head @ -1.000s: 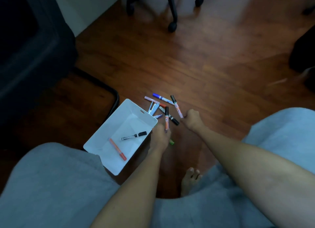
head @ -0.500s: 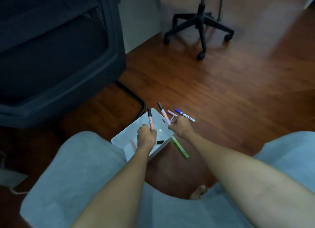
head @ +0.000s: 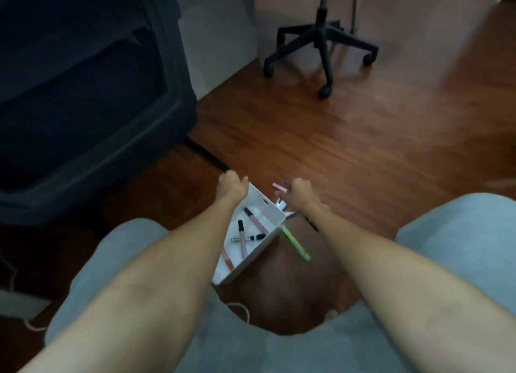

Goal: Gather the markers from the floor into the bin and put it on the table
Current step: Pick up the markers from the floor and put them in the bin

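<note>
Gathering's midway: left hand (head: 230, 187) empty, loosely open past the bin (head: 275, 215); right hand (head: 300, 195) curls over floor markers (head: 279, 187), grip unclear. Next, the green marker (head: 296, 243) below it.

Reddish wooden floor (head: 363, 149) carries white bin (head: 272, 213), green marker (head: 296, 242) just beside bin, pink marker (head: 279, 187) beyond, office chair base (head: 324, 46) farther back.

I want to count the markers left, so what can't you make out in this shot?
- Head view: markers behind the right hand, covered by it; count unclear.
- Left hand: blurred; grip on the white bin unclear.
- Left part of the bin's inside: hidden by the forearm.
- No table in frame.
</note>
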Motion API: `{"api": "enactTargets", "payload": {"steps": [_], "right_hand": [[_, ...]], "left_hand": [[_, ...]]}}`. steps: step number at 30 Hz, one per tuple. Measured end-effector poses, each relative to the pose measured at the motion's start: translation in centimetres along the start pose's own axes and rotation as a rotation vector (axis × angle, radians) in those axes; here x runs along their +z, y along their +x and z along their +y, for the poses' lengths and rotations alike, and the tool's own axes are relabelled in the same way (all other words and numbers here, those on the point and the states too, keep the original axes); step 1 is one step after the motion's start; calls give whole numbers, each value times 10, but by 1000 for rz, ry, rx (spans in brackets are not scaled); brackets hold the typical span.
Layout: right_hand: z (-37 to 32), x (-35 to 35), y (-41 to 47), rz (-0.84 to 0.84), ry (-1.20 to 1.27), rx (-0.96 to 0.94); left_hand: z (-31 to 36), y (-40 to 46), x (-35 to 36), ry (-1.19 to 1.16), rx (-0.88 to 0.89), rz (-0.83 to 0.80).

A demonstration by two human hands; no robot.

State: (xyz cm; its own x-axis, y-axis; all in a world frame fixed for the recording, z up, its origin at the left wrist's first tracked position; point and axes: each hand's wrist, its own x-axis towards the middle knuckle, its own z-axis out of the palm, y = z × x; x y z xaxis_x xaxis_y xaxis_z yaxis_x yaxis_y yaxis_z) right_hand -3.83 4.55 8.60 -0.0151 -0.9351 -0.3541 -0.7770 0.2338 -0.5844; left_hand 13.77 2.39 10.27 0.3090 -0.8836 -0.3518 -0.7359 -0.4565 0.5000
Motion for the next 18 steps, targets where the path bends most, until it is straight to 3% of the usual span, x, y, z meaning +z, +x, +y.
{"api": "enactTargets", "payload": {"steps": [12,18], "right_hand": [[71,23,16,-22,2,216],[109,41,15,-38,-51,303]], "left_hand": [[17,-39,106,-127,86,-130],[-1,-68,164,-128,62,-331]]}}
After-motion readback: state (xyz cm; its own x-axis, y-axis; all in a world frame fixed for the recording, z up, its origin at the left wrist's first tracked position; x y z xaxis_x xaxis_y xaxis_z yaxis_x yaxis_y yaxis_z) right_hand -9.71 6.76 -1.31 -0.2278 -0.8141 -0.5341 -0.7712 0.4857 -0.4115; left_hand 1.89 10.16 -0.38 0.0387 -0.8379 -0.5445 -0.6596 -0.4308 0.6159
